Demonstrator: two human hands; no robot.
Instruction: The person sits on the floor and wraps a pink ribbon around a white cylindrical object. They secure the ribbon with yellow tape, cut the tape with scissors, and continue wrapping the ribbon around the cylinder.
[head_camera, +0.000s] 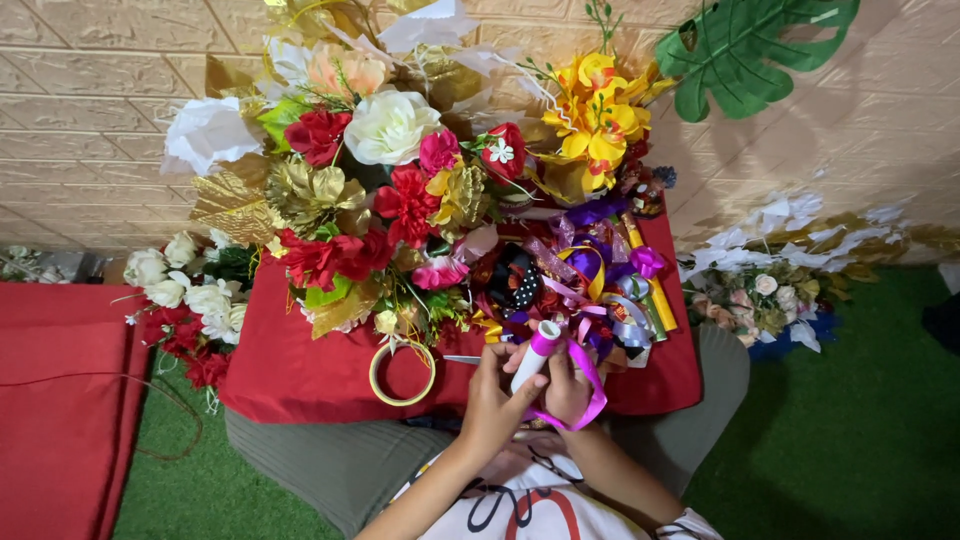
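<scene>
Both my hands meet just in front of a small red-covered table (300, 375). My left hand (492, 400) and my right hand (566, 390) together hold a white cylinder with a pink top (536, 355), standing nearly upright. A bright pink ribbon (590, 385) loops around my right hand and hangs below it. A pile of coloured ribbons and bows (570, 285) lies on the table right behind my hands. A roll of tape (402, 373) lies flat on the cloth to the left of my left hand.
Artificial flowers (390, 170) in red, white, gold and yellow heap across the table's back against a brick-pattern wall. White and red flowers (185, 300) lie left, pale flowers (770, 290) right. A red cushion (60, 400) sits far left on green turf (840, 440).
</scene>
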